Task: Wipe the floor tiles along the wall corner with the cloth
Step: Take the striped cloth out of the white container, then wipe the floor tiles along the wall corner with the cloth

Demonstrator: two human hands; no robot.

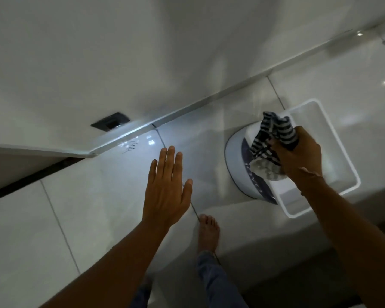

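Two hands: both bare, both reaching forward over the floor tiles (93, 196)
Right hand (298, 152): fist closed around the cloth (273, 132), gripping it bunched; the forearm runs back toward the lower right edge of the view
Cloth: striped dark and light; its loose ends stick up above the fingers; held in the air over the round bucket (238, 165), clear of the floor
Left hand (167, 187): flat and spread wide, palm down, holding nothing; whether it touches the tiles I cannot tell
Bucket: white with a dark band; stands on the floor beside the wall's base, touching or overlapping a white rectangular bin (325, 156); a pale rag or sponge shows inside it under the right hand
Wall corner (91, 153): white skirting bends here, at the far left of the floor; a dark square fitting (110, 123) sits on the wall just above
Foot (208, 232): bare, planted on a grout line near the floor's near edge; blue trouser leg (216, 278) below it
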